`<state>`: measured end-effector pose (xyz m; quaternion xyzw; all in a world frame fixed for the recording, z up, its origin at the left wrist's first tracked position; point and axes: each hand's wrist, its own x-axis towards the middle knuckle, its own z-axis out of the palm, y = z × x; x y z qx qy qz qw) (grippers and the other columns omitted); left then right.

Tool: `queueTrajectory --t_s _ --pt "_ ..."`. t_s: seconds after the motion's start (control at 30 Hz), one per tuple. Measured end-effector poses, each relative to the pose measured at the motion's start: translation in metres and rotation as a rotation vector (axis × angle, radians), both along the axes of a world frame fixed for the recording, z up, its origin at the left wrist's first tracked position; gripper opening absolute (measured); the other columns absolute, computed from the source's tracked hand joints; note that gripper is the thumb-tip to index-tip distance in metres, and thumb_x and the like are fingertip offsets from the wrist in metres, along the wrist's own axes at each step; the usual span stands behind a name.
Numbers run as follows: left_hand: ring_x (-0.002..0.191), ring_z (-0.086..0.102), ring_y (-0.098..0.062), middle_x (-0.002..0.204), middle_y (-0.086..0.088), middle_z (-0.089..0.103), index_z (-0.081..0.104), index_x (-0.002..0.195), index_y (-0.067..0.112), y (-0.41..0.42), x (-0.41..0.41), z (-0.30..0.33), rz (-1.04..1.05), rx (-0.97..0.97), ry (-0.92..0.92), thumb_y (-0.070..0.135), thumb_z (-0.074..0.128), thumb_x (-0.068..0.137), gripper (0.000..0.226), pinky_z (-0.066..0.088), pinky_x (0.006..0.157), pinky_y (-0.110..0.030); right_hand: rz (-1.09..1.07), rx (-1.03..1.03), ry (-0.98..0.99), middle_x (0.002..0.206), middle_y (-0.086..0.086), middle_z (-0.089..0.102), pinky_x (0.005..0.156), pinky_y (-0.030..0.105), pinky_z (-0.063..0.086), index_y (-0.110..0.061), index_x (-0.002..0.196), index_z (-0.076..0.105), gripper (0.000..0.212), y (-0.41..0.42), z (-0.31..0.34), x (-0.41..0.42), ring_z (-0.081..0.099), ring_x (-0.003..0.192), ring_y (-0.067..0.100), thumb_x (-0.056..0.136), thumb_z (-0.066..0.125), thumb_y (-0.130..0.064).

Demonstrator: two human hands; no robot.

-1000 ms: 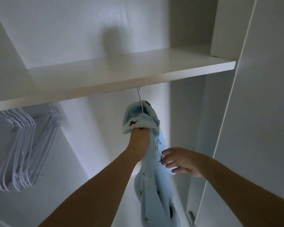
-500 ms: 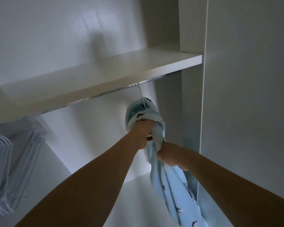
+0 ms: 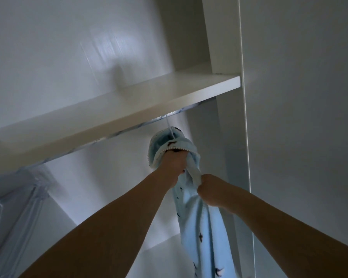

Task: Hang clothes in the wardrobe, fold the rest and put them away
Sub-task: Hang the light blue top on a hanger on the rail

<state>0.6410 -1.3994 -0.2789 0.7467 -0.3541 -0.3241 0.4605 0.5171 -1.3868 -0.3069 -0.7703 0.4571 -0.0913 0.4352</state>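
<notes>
Hands: left hand [image 3: 174, 164] and right hand [image 3: 209, 190] both gripped blue garment [image 3: 201, 227].
Risk: tugging could have unhooked hanger [image 3: 168, 125] from rail [image 3: 129, 130].

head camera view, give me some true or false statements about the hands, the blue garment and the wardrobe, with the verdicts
1. The light blue garment hangs below the white shelf. True.
2. The right hand is open and clear of the garment. False: it grips a bunch of the blue fabric.
3. The left hand is up inside the top of the garment, under its trimmed edge. True.
4. The garment is plain, with no print. False: small dark shapes are scattered over it.
5. The empty white hangers hang to the right of the garment. False: they hang at the far left.
6. A thin white hook rises from the garment towards the rail under the shelf. True.
</notes>
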Motion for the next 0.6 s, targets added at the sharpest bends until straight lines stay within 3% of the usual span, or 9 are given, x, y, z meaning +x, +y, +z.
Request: queueTrajectory --t_s 0.13,0.2,0.27,0.33,0.4,0.47,0.6 --pt "0.067 0.052 -0.012 0.126 -0.024 0.058 0.056 0.123 -0.005 -0.01 -0.002 0.0 -0.037 -0.028 -0.049 0.018 0.053 0.095 0.037 0.049 0.071 -0.028 -0.035 0.021 -0.008 0.07 -0.002 0.034 0.053 0.016 0.031 0.003 0.124 0.047 0.032 -0.016 -0.003 -0.01 0.035 0.059 0.008 0.096 0.033 -0.004" --pt "0.067 0.05 -0.011 0.126 -0.023 0.058 0.056 0.123 -0.005 -0.016 -0.004 0.002 -0.021 -0.057 -0.075 0.018 0.052 0.096 0.036 0.047 0.064 -0.023 -0.1 0.041 -0.07 0.071 -0.002 0.034 0.053 0.015 0.03 -0.006 0.095 0.05 0.017 -0.023 -0.004 -0.009 0.048 0.068 0.015 0.096 0.034 -0.002" --pt "0.08 0.053 -0.018 0.127 -0.023 0.058 0.056 0.124 -0.004 -0.02 -0.007 0.005 -0.019 -0.08 -0.109 0.017 0.052 0.096 0.035 0.049 0.076 -0.031 -0.105 0.018 -0.105 0.073 0.001 0.043 0.055 0.017 0.033 -0.01 0.075 0.045 0.023 -0.028 -0.009 -0.006 0.058 0.082 0.023 0.093 0.037 0.0" --pt "0.089 0.052 -0.021 0.126 -0.022 0.058 0.056 0.123 -0.004 -0.025 -0.008 0.007 -0.017 -0.084 -0.113 0.017 0.051 0.096 0.035 0.049 0.084 -0.035 -0.113 0.014 -0.181 0.084 0.01 0.057 0.059 0.023 0.037 -0.004 0.09 0.057 0.018 -0.032 -0.013 -0.005 0.058 0.078 0.021 0.091 0.039 -0.001" --pt "0.081 0.053 -0.018 0.12 -0.02 0.061 0.056 0.123 -0.004 -0.031 -0.009 0.01 -0.028 -0.094 -0.129 0.016 0.051 0.096 0.034 0.05 0.077 -0.032 -0.122 0.02 -0.221 0.095 0.015 0.06 0.059 0.022 0.038 0.0 0.107 0.058 0.025 -0.033 -0.012 -0.006 0.053 0.072 0.016 0.091 0.039 -0.003" --pt "0.071 0.051 -0.013 0.119 -0.019 0.061 0.056 0.124 -0.003 -0.04 -0.01 0.012 -0.045 -0.085 -0.164 0.015 0.05 0.096 0.034 0.046 0.065 -0.024 -0.131 0.035 -0.241 0.093 0.013 0.058 0.055 0.021 0.036 0.001 0.11 0.057 0.026 -0.039 -0.012 -0.007 0.05 0.071 0.015 0.093 0.038 -0.005" --pt "0.085 0.05 -0.019 0.129 -0.022 0.057 0.055 0.126 -0.002 -0.058 -0.015 0.016 -0.07 -0.052 -0.181 0.016 0.048 0.097 0.035 0.041 0.059 -0.02 -0.225 0.069 -0.287 0.084 0.006 0.054 0.055 0.022 0.037 -0.002 0.112 0.056 0.024 -0.049 -0.007 -0.007 0.049 0.068 0.014 0.094 0.04 -0.009"
